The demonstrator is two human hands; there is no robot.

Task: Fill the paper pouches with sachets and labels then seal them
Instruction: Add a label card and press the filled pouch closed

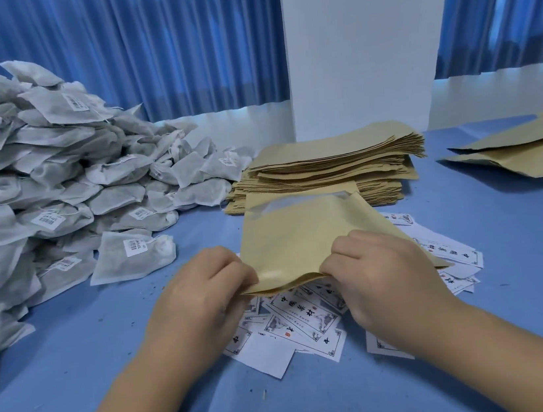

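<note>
- Pinching the near edge of the pouch (305, 236) is what both hands are doing: my left hand (205, 290) grips its near-left corner and my right hand (379, 278) grips the same edge further right, with a gap of bare paper between them.
- The pouch lies out flat away from my hands, its clear window at the far end, its near edge lifted just above the labels (299, 323) spread under my hands.
- I judge this to be the opening step, since the two layers at the near edge seem to part slightly; I cannot tell whether anything is inside.
- To do it well, I should rub thumb against fingers to slide one layer off the other, then draw the layers apart gently so the paper does not crease or tear at the side seams.
- One hand ought to hold the mouth wide, which frees the other to reach.
- A single sachet (132, 258) lies just left of my left hand, at the foot of the big pile of sachets (36, 185); it is the easy pick.
- A label should be lifted from directly beneath, one only, as they overlap.
- The stack (337, 166) of spare pouches sits just beyond my hands on the table (113, 382); I should avoid nudging it.
</note>
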